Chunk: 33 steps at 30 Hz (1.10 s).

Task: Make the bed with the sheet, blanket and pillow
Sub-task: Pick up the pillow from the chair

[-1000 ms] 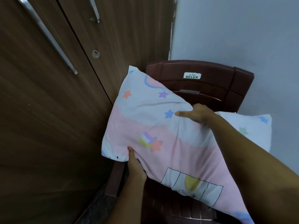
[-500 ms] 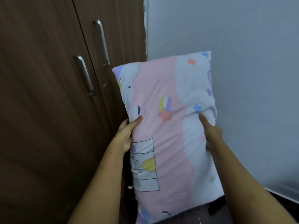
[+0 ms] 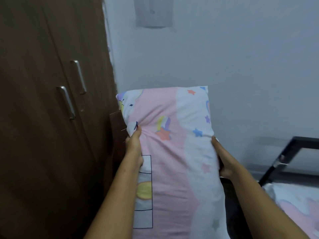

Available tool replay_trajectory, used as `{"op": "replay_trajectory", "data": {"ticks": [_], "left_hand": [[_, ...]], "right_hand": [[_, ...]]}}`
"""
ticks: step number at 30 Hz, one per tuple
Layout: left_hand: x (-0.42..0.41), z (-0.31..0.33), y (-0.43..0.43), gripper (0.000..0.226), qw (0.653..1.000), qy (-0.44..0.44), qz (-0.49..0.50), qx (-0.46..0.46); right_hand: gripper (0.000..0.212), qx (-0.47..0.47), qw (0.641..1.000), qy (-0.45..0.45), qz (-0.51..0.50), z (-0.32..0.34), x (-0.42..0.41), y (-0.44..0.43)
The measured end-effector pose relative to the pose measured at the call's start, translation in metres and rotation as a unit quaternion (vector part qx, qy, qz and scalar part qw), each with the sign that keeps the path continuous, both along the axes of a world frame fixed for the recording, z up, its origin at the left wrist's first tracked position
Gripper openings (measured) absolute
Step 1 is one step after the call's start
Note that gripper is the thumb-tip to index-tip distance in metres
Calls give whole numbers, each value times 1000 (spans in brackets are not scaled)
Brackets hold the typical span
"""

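Observation:
I hold a pillow (image 3: 172, 152) upright in front of me; its case is pink and white with coloured stars. My left hand (image 3: 134, 147) grips its left edge and my right hand (image 3: 221, 161) grips its right edge, thumbs pressing into the front. At the lower right a corner of the bed shows, with a matching pink and white sheet (image 3: 296, 204) and a black metal frame (image 3: 283, 159) behind it. No blanket is in view.
A brown wooden wardrobe (image 3: 43, 118) with metal handles fills the left side. A dark brown chair back (image 3: 117, 125) peeks out between wardrobe and pillow. A pale wall (image 3: 241, 66) with a grey panel (image 3: 153, 12) stands behind.
The pillow was lifted off the brown chair and turned upright. My view has since swung to the right, bringing the bed corner and frame into sight.

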<state>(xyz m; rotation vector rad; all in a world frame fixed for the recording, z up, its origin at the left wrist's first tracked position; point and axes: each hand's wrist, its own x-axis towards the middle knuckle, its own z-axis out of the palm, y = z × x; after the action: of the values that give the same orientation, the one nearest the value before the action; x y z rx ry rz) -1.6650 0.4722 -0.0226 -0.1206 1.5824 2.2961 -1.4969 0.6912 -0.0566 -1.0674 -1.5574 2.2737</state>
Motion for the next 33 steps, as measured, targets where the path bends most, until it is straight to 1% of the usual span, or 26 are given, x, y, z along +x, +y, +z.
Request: {"op": "replay_trajectory", "data": {"ticks": [1, 3, 6, 9, 11, 13, 15, 17, 19, 20, 21, 22, 23, 24, 26, 27, 31, 33], "left_hand": [[10, 5, 10, 47, 999, -8, -35, 8], [33, 16, 32, 37, 993, -18, -112, 30], [60, 19, 65, 36, 980, -25, -188, 53], [94, 18, 97, 37, 968, -25, -247, 41], [124, 18, 123, 37, 953, -29, -300, 21], [159, 13, 152, 33, 928, -31, -372, 14], [197, 10, 180, 24, 897, -21, -442, -3], [238, 6, 211, 10, 854, 19, -517, -56], [278, 1, 243, 40, 810, 71, -574, -100], [301, -4, 262, 53, 798, 84, -586, -114], [322, -9, 278, 63, 793, 92, -590, -122], [342, -16, 297, 70, 792, 97, -590, -123], [363, -20, 312, 71, 788, 101, -595, -124], [378, -26, 327, 65, 785, 102, -597, -125], [417, -34, 355, 43, 780, 112, -603, -124], [434, -36, 368, 39, 783, 119, -598, -124], [476, -50, 417, 46, 774, 181, -596, -112], [495, -56, 448, 42, 767, 192, -604, -104]], "right_hand": [[67, -3, 1000, -5, -10, 0, 18, 7], [72, -6, 999, -19, -31, -1, 57, 18], [70, 1, 998, -29, -51, -6, 107, 32], [65, -14, 997, -23, -73, -17, 157, 43], [61, -37, 990, -1, -134, -32, 194, 56], [53, -64, 978, 22, -197, -43, 234, 71], [45, -60, 965, 13, -253, -52, 279, 88], [47, -52, 947, -8, -316, -57, 329, 106], [54, -59, 935, -12, -350, -62, 376, 121], [54, -61, 928, -9, -367, -64, 404, 130], [51, -59, 921, -6, -385, -64, 427, 136], [46, -51, 915, -8, -400, -62, 449, 142], [42, -43, 910, -9, -412, -57, 469, 147], [44, -36, 905, -8, -423, -55, 484, 153], [48, -26, 892, -16, -452, -49, 518, 164], [48, -29, 883, -11, -469, -46, 532, 171], [49, -40, 856, 10, -516, -43, 571, 193], [42, -30, 842, 12, -538, -43, 586, 205]]}}
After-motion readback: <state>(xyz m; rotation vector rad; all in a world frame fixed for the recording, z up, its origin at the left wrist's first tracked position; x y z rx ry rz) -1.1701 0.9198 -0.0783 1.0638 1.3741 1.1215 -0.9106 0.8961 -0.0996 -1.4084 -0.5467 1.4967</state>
